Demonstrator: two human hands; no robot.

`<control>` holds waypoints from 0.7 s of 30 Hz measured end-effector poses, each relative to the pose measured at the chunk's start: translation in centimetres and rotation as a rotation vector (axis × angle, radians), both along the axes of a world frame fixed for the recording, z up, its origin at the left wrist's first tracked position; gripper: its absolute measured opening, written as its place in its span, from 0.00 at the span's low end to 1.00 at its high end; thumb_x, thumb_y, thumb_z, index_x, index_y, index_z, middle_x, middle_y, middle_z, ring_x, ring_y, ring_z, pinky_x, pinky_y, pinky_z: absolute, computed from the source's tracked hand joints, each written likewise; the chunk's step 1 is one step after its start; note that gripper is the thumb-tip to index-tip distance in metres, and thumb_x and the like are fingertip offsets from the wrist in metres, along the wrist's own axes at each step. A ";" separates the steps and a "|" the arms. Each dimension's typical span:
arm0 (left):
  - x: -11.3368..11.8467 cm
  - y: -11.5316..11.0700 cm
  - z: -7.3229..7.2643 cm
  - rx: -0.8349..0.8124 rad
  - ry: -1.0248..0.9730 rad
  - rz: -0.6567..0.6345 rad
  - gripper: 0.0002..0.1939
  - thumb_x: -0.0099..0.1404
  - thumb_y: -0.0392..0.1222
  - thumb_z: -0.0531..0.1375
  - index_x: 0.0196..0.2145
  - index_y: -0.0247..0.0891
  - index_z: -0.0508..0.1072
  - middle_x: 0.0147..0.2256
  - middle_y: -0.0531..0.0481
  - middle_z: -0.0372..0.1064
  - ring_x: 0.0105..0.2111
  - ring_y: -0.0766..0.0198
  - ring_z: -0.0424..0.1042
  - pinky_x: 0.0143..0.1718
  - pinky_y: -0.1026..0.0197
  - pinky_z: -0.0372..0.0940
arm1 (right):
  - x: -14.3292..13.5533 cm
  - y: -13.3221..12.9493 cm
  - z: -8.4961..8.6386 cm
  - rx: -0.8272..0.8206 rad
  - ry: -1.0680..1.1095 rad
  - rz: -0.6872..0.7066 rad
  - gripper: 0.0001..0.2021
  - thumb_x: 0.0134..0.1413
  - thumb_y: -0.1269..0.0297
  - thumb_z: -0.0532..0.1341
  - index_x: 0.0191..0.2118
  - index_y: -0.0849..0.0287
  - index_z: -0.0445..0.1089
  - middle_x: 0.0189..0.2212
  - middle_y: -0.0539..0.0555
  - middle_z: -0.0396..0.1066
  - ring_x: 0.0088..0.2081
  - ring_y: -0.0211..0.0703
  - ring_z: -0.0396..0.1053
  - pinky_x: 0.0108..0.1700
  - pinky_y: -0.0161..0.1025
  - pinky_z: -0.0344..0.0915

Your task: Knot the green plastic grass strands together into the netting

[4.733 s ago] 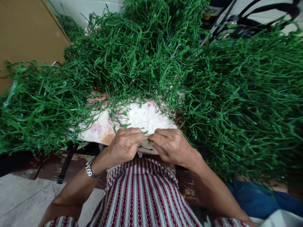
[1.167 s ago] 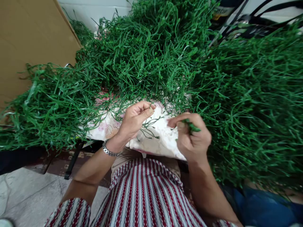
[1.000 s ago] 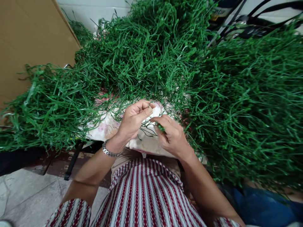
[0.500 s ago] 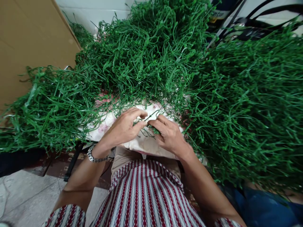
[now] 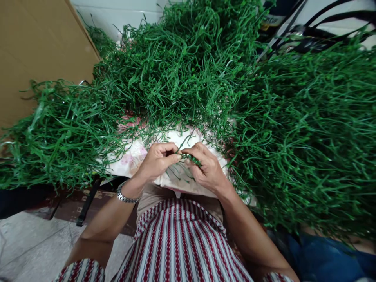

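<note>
My left hand pinches thumb and forefinger together on a thin green artificial stem, its wrist wearing a metal watch. Close against those fingertips, my right hand is closed around green artificial stems, with a few ends poking out above and below. Both hands are over a white flowered cloth at my lap. Beyond them rises a large heap of similar green stems with small bud-like tips. The exact point where the fingers meet is partly hidden.
More green stems lie in a left pile and a dense right pile. A cardboard panel stands at the upper left. Black straps are at the upper right. Blue fabric shows at the lower right.
My left hand has lowered slightly, and its thumb and forefinger have closed from a spread position onto a stem at the right fingertips. My right hand has barely moved, still holding stems.
</note>
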State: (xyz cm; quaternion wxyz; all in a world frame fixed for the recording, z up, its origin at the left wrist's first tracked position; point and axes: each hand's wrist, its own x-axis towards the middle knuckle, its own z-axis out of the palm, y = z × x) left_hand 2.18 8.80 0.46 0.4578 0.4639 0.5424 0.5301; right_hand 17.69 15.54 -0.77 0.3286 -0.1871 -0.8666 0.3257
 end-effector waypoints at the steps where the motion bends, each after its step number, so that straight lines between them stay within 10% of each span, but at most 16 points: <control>1: 0.1 0.0 -0.1 -0.010 -0.034 0.007 0.09 0.52 0.36 0.59 0.18 0.35 0.62 0.20 0.56 0.52 0.23 0.70 0.51 0.25 0.65 0.47 | 0.0 0.0 -0.1 0.011 -0.003 0.006 0.09 0.56 0.67 0.54 0.41 0.61 0.66 0.28 0.52 0.59 0.32 0.38 0.60 0.33 0.36 0.59; 21: 0.6 0.3 -0.1 -0.059 0.034 -0.045 0.11 0.51 0.38 0.60 0.16 0.34 0.64 0.16 0.58 0.52 0.20 0.72 0.50 0.22 0.66 0.47 | 1.1 0.0 1.2 -0.219 -0.043 0.263 0.13 0.58 0.68 0.52 0.22 0.61 0.56 0.21 0.47 0.52 0.24 0.32 0.53 0.28 0.33 0.49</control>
